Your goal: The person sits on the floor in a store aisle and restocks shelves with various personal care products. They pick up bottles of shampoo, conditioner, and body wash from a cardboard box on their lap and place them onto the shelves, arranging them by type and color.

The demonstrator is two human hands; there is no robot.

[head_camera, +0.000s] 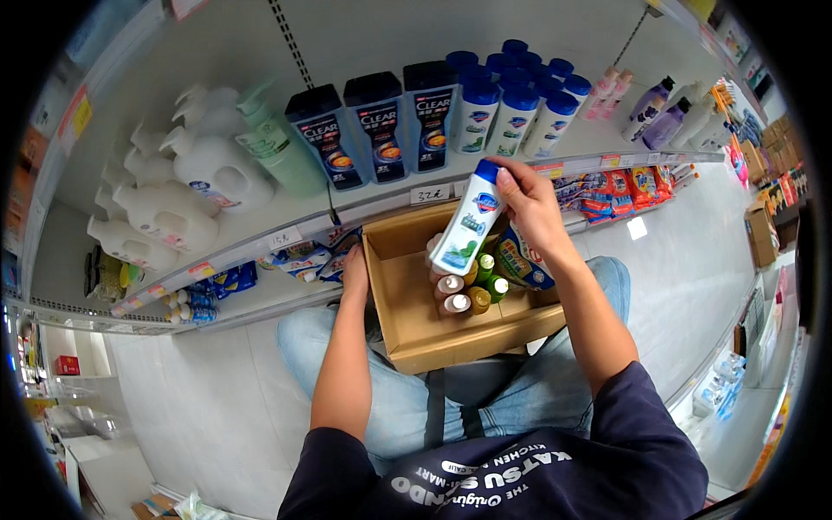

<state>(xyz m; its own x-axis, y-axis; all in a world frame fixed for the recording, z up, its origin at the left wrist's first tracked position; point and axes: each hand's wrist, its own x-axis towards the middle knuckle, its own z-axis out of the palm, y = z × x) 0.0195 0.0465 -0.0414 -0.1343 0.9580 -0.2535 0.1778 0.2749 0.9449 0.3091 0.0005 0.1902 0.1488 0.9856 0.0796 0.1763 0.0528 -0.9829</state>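
Note:
My right hand (532, 201) grips a white body-wash bottle (469, 221) by its blue cap, tilted above an open cardboard box (409, 331). At the box's left wall is my left hand (355, 272), its fingers partly hidden behind the cardboard. Several bottles stand inside the box, among them a pink-tinted bottle with a white cap (457, 303), a green bottle (498, 288) and an amber one (480, 300). A blue printed bag (520, 260) leans in the box's right part. Matching blue-capped white bottles (518, 120) stand grouped on the shelf just beyond.
Black-capped Clear shampoo bottles (374, 130), a pale green pump bottle (276, 146) and large white jugs (214, 169) line the shelf (299, 214) leftward. Purple bottles (663, 123) stand at right. Bagged detergent (611, 192) fills the lower shelf.

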